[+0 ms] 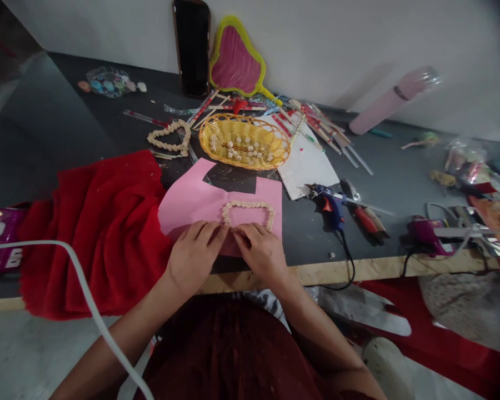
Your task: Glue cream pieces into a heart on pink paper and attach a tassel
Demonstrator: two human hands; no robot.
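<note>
A beige beaded outline with squared corners [250,204] lies on a pink sheet [187,203] near the table's front edge. At its lower left part, my left hand [198,253] and my right hand [261,250] meet, fingertips close together. Both hands have their fingers bent and pressed together; what they pinch is too small to make out. Beyond the sheet stands a yellow woven basket [244,141] with small pale pieces inside. To its left lies a beige heart-shaped outline [170,138].
Red cloth [104,233] covers the left front. A blue glue gun [331,208] with a black cord and pliers [369,219] lie right of the sheet. Behind are a phone [192,50], a yellow-rimmed pink item [237,61], sticks and a pink bottle [391,103]. A white cable [85,283] crosses lower left.
</note>
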